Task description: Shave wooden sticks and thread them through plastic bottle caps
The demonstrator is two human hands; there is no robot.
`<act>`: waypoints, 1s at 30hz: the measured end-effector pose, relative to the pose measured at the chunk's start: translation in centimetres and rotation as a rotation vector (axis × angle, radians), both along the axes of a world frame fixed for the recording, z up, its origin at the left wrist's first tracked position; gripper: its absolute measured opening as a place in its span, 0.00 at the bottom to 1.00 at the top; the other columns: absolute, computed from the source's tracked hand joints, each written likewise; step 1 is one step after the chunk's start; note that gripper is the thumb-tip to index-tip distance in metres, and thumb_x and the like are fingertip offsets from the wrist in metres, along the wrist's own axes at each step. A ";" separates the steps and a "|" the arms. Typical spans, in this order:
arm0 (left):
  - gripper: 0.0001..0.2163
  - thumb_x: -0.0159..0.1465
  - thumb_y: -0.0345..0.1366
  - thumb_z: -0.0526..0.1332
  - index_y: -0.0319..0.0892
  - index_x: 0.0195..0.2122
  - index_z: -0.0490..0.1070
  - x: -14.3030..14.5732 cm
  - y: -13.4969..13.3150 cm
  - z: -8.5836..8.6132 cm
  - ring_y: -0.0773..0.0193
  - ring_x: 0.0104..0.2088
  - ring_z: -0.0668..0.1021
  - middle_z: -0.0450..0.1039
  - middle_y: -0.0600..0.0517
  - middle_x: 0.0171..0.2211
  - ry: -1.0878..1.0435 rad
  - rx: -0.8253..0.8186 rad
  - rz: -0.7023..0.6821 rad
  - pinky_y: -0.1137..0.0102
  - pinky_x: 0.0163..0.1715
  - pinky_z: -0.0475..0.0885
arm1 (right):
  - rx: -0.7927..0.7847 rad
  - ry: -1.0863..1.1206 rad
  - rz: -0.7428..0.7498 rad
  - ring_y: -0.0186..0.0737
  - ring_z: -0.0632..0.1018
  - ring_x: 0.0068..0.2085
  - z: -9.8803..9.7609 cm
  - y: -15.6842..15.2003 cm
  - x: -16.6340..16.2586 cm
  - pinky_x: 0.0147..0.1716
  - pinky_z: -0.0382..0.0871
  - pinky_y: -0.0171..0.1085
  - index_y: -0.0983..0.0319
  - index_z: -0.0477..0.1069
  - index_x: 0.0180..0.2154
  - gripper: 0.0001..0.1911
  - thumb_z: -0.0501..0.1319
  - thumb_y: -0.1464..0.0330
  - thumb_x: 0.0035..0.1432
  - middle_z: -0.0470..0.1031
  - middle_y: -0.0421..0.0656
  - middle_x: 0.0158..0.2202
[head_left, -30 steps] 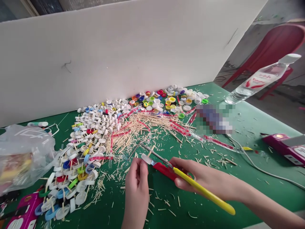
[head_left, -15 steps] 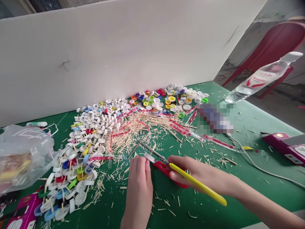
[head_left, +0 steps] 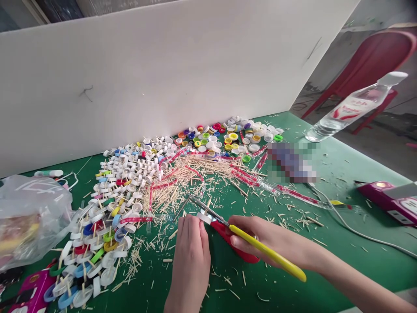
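Observation:
My left hand (head_left: 190,252) is closed at the lower middle, pinching a white bottle cap (head_left: 204,218) at its fingertips. In front of it, my right hand (head_left: 250,237) is wrapped round a tool with a long yellow handle (head_left: 270,252). The tool's slim metal end (head_left: 208,209) reaches across the cap toward the upper left. Below my right hand is a red-handled tool (head_left: 236,245), partly covered; whether the hand also grips it I cannot tell. Short wooden sticks (head_left: 166,195) lie heaped beyond my hands.
Bottle caps (head_left: 140,167), many with sticks in them, crowd the left. Loose coloured caps (head_left: 233,137) line the white board (head_left: 163,74). Red-printed plastic strips (head_left: 244,176) cross the sticks. A water bottle (head_left: 350,111), a cable (head_left: 345,221), a purple device (head_left: 387,200) and a plastic bag (head_left: 35,195) surround the work area.
The metal end of the yellow-handled tool has shifted slightly against the cap. The piece of stick that stood up from the cap no longer shows. Both hands stay almost in place.

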State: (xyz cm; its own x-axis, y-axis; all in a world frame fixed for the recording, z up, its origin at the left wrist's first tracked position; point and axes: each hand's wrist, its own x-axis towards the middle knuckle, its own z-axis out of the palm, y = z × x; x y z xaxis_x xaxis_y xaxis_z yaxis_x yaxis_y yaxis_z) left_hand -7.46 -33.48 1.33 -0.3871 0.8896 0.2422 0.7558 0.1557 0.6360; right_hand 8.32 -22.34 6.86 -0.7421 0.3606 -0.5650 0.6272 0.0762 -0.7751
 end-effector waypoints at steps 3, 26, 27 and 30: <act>0.10 0.70 0.36 0.43 0.46 0.35 0.60 0.0 -0.1 0.0 0.62 0.31 0.69 0.64 0.51 0.31 -0.081 -0.029 0.014 0.68 0.29 0.66 | 0.010 -0.004 0.014 0.30 0.67 0.25 0.0 -0.1 0.2 0.21 0.58 0.30 0.60 0.61 0.36 0.25 0.54 0.44 0.57 0.68 0.37 0.28; 0.13 0.70 0.44 0.44 0.45 0.31 0.58 0.9 0.1 -0.3 0.66 0.25 0.65 0.60 0.54 0.26 -0.411 -0.024 0.124 0.72 0.24 0.60 | 0.244 0.033 0.050 0.35 0.68 0.28 0.0 -0.4 1.0 0.26 0.62 0.35 0.61 0.66 0.39 0.33 0.45 0.39 0.57 0.71 0.44 0.31; 0.13 0.70 0.44 0.44 0.45 0.31 0.58 0.9 0.2 -0.3 0.66 0.25 0.65 0.60 0.54 0.26 -0.409 -0.020 0.132 0.72 0.24 0.60 | 0.226 0.038 0.053 0.35 0.68 0.28 0.0 -0.4 1.0 0.26 0.62 0.35 0.61 0.66 0.40 0.33 0.45 0.39 0.57 0.71 0.43 0.30; 0.13 0.70 0.44 0.44 0.45 0.31 0.59 0.9 0.3 -0.3 0.66 0.24 0.65 0.60 0.54 0.25 -0.408 -0.020 0.131 0.71 0.24 0.61 | 0.174 0.048 0.058 0.35 0.69 0.27 -0.1 -0.4 1.0 0.25 0.62 0.34 0.61 0.66 0.42 0.33 0.47 0.39 0.57 0.72 0.43 0.30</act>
State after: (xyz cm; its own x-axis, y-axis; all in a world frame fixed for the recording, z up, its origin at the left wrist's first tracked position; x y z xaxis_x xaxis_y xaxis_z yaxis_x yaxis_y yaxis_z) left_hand -6.52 -33.17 1.03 -0.5574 0.8297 0.0290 0.4161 0.2490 0.8746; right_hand 9.28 -22.74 6.76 -0.7891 0.4052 -0.4617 0.5806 0.2466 -0.7759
